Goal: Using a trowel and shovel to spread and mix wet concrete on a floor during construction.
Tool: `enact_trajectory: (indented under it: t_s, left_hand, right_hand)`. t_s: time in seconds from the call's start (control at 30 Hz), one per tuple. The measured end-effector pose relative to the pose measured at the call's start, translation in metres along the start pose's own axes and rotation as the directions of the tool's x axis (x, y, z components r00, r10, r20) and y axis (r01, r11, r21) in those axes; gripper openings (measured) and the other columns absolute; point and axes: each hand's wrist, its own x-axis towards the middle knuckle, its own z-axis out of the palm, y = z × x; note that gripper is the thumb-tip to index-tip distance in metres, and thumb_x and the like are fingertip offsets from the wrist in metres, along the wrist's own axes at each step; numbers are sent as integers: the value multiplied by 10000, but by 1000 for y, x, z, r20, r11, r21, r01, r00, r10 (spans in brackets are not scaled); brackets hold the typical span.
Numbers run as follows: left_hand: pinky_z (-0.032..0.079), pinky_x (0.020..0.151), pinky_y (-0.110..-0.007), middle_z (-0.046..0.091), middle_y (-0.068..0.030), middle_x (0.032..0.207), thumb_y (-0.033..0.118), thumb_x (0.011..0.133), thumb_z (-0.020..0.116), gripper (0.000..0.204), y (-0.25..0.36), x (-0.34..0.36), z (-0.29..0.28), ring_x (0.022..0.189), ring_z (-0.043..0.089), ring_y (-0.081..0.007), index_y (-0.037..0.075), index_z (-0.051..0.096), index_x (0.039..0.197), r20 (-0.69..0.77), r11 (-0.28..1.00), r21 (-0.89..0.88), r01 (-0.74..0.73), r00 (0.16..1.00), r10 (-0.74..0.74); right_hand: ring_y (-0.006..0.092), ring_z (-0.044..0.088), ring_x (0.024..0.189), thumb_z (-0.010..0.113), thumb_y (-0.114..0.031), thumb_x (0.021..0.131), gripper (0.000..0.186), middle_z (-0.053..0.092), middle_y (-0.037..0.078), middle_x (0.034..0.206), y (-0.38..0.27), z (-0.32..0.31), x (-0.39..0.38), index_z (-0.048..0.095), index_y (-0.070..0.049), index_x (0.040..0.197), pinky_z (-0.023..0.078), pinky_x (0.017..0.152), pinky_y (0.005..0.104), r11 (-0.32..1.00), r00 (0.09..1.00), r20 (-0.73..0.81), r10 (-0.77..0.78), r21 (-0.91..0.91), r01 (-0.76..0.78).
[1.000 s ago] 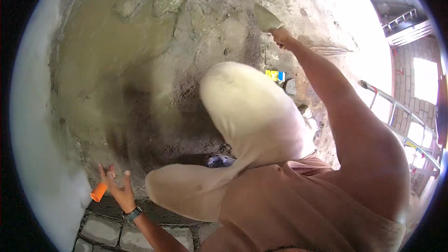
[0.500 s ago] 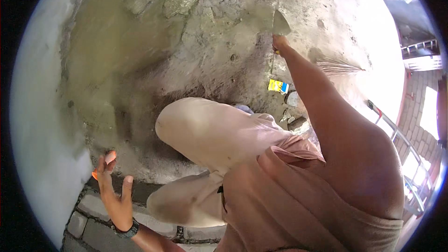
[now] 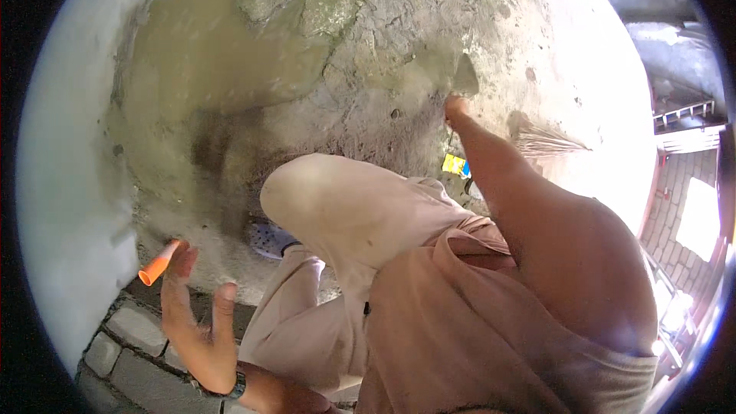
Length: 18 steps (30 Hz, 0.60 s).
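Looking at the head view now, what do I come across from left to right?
Pale wall → orange tube → left hand → spotted shoe → right hand gripping the trowel → bristle bundle → block wall.

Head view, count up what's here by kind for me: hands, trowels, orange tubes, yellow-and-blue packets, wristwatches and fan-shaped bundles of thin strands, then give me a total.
Hands: 2, the left hand and the right hand
Trowel: 1
Orange tube: 1
Yellow-and-blue packet: 1
Wristwatch: 1
Fan-shaped bundle: 1
Total: 7
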Motion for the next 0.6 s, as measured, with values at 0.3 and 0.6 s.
enact_trajectory:
  t_s: [0.3, 0.6]
  left_hand:
    - [429, 1042, -483, 600, -263, 1307, 343, 858, 741, 582, -19, -12, 7, 1239, 561, -419, -77, 589, 1231, 32, 1000, -7, -5, 999, 5]
    - [360, 1116, -449, 575, -211, 1375, 236, 878, 686, 553, 3, 8, 7, 1287, 530, -346, -61, 549, 1324, 97, 992, -16, -123, 988, 124]
  right_hand:
    - [336, 714, 923, 540, -233, 936, 350, 711, 170, 1070, -130, -168, -78, 632, -30, 1206, 574, 714, 467, 781, 986, -164, -5, 615, 107]
    - [310, 697, 843, 535, -454, 962, 464, 687, 201, 1047, 5, -47, -96, 612, -20, 1110, 531, 711, 482, 71, 843, 322, 431, 919, -387]
